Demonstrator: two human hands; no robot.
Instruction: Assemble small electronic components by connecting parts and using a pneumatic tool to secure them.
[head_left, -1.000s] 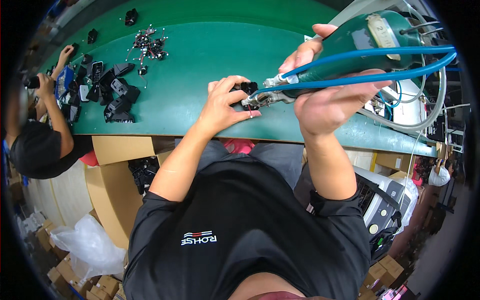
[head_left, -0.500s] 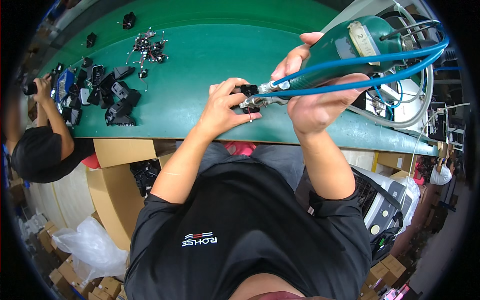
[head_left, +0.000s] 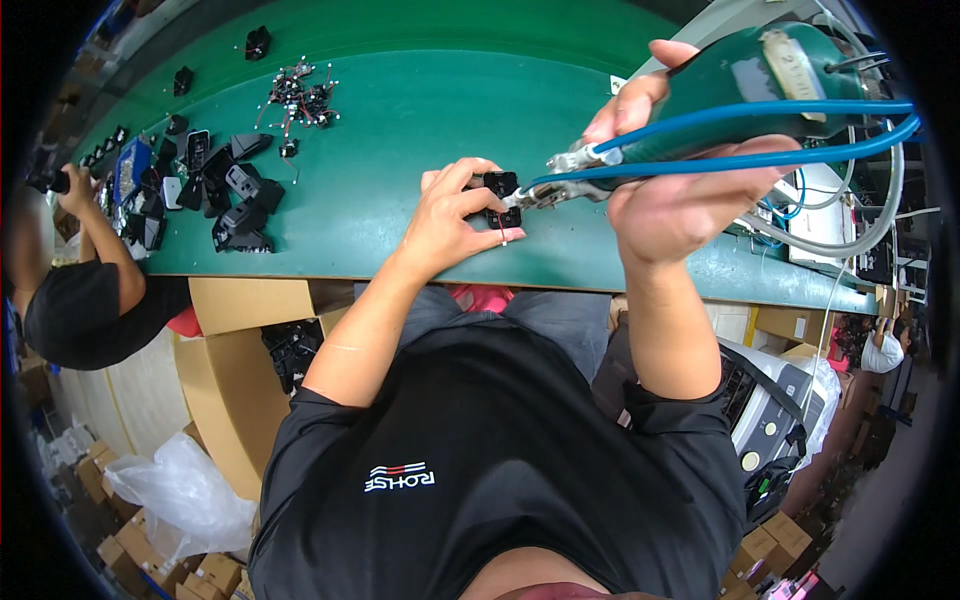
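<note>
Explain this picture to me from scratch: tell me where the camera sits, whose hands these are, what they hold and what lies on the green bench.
The camera sits on a worker's head and looks down, so the black shirt and forearms are the worker's own. The wide lens bends straight edges. The left hand steadies a small black plastic part on the green bench. The right hand grips a green power tool with blue hoses, its metal tip against that part. Farther left lie a pile of black parts and a cluster of small wired pieces. Another person works at the left edge.
</note>
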